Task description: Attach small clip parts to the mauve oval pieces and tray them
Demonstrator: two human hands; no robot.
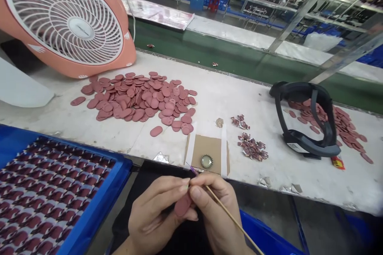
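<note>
Between my two hands, in front of the table edge, is a flat oval dusky-pink piece [182, 205]. My left hand [157, 211] is closed on it, thumb beneath and fingers along its upper side. A thin wooden stick [229, 216] with a purple tip runs through my right hand [217, 209], whose thumb and forefinger pinch near the piece's upper end. What lies right at the fingertips is hidden. Just beyond my hands, a cardboard square [206, 147] taped with white strips lies at the table edge, bearing an upturned bottle cap [206, 161].
A large heap of similar pink ovals [143, 97] spreads left of centre, below an orange fan [77, 24]. Small dark-red figures [253, 147] lie right of the cardboard. A black headset-like frame [308, 123] stands farther right. A blue tray [119, 167] holds rows of dark-red pieces.
</note>
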